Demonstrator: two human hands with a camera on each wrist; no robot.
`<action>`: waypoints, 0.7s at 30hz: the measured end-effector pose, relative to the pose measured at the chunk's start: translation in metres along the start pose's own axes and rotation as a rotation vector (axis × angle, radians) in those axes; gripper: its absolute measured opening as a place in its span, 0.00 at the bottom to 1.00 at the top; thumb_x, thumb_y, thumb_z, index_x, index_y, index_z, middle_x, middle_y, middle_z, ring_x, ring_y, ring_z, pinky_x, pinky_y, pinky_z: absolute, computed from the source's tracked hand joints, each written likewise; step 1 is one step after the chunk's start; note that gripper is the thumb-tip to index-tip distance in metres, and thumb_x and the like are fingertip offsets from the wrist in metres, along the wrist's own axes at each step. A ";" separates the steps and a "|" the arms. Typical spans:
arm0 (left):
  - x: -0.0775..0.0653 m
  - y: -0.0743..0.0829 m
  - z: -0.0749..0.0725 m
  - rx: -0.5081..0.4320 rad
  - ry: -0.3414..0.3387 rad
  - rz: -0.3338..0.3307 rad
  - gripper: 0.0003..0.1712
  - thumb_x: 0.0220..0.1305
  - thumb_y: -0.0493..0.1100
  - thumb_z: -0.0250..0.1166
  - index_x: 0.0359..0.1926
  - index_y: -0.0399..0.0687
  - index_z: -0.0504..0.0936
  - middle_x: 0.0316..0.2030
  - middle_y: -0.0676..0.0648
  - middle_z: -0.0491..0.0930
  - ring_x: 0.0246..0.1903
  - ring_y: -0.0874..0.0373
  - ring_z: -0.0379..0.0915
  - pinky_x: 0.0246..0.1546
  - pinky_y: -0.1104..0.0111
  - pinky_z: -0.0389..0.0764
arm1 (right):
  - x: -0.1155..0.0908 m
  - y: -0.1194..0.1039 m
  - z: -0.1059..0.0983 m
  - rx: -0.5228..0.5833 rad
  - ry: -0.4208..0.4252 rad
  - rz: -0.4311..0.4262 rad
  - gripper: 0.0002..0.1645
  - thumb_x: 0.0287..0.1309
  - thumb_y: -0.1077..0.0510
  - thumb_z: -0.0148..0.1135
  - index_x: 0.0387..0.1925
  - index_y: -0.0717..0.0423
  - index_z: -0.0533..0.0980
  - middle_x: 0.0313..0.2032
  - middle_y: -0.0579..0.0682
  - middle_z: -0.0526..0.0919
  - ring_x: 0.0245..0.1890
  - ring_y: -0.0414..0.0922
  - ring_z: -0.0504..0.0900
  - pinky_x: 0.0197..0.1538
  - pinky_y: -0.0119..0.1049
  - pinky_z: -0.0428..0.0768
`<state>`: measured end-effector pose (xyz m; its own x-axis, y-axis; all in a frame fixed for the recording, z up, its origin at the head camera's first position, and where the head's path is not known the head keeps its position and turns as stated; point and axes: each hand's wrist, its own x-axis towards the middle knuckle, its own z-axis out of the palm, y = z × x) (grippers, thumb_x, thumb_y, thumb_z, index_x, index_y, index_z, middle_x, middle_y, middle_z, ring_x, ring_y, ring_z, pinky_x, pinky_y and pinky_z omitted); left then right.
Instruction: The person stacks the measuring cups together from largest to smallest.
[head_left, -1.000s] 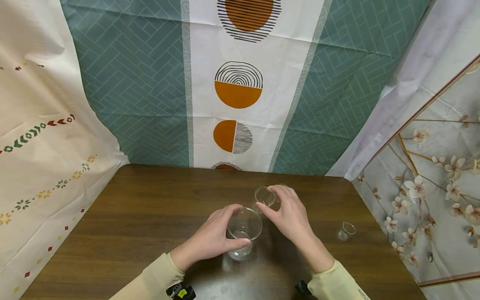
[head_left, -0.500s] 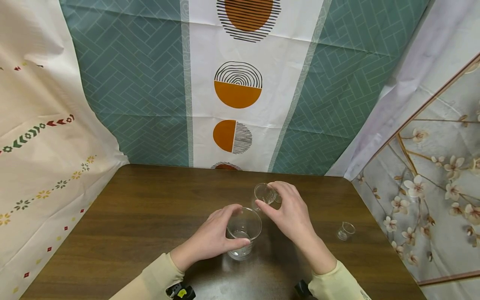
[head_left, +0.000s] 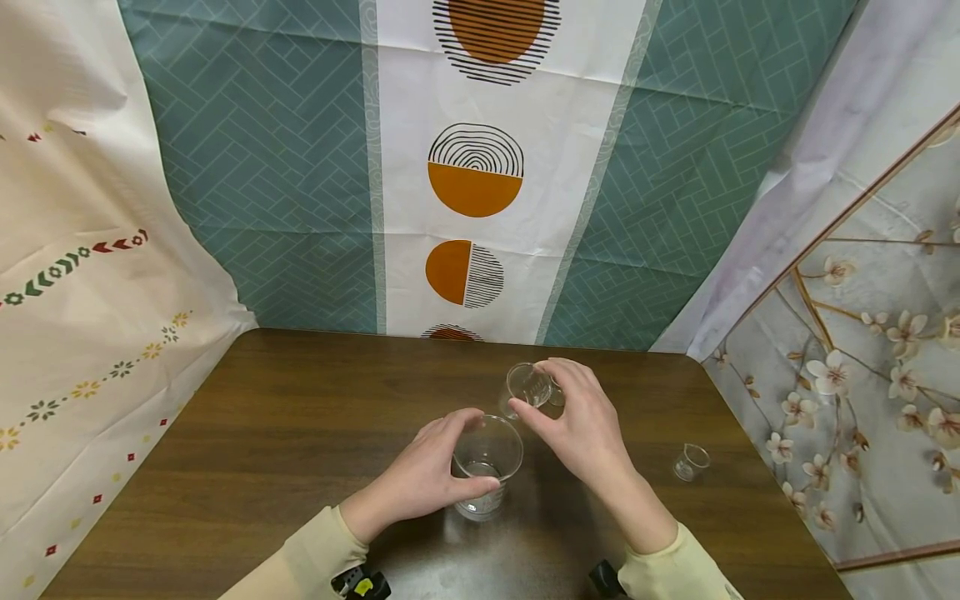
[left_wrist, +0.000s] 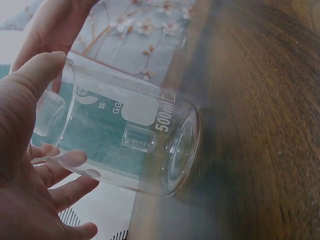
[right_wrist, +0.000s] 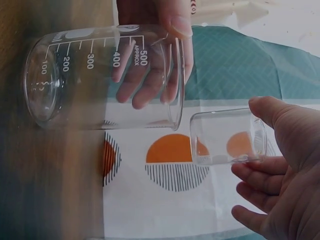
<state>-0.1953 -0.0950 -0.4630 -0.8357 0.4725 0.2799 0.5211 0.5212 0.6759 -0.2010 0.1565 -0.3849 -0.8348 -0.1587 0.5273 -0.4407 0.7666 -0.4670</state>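
My left hand point(head_left: 420, 471) grips the upper part of a large glass beaker point(head_left: 483, 502), thumb on the near side and fingers around the far side. This beaker stands upright on the table; the left wrist view shows its 500ml print point(left_wrist: 162, 117). Off to its right, my right hand point(head_left: 581, 429) holds a smaller clear beaker point(right_wrist: 220, 137) near its rim, between thumb and fingers. The smaller beaker is raised above the table, its base near the large beaker's rim height in the right wrist view. Nothing coloured shows inside either one.
Another small glass beaker point(head_left: 557, 395) stands behind my right hand, partly hidden by it. A tiny beaker point(head_left: 690, 463) is farther right on the brown wooden table point(head_left: 300, 400). A patterned cloth point(head_left: 262, 167) hangs along the table's back edge, with more cloths at both sides.
My right hand has risen slightly with the smaller beaker, shifting a little toward the back in the head view. The left hand and large beaker stay put.
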 end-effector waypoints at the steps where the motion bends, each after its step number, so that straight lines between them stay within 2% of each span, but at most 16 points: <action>1: 0.000 0.000 0.000 -0.001 0.000 -0.001 0.52 0.61 0.66 0.82 0.77 0.48 0.71 0.68 0.49 0.79 0.70 0.47 0.73 0.72 0.42 0.70 | 0.000 -0.001 -0.001 0.001 0.001 -0.002 0.35 0.58 0.44 0.86 0.61 0.54 0.83 0.64 0.51 0.85 0.72 0.51 0.75 0.68 0.58 0.78; 21: 0.000 0.001 -0.001 -0.004 -0.010 -0.013 0.51 0.61 0.65 0.82 0.76 0.50 0.70 0.68 0.50 0.79 0.69 0.46 0.74 0.71 0.42 0.71 | -0.009 -0.016 -0.008 0.026 -0.005 -0.052 0.34 0.59 0.44 0.86 0.61 0.52 0.83 0.63 0.47 0.85 0.71 0.48 0.76 0.65 0.57 0.81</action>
<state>-0.1944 -0.0952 -0.4619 -0.8405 0.4727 0.2647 0.5097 0.5242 0.6822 -0.1835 0.1509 -0.3761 -0.8122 -0.2008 0.5477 -0.4917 0.7408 -0.4577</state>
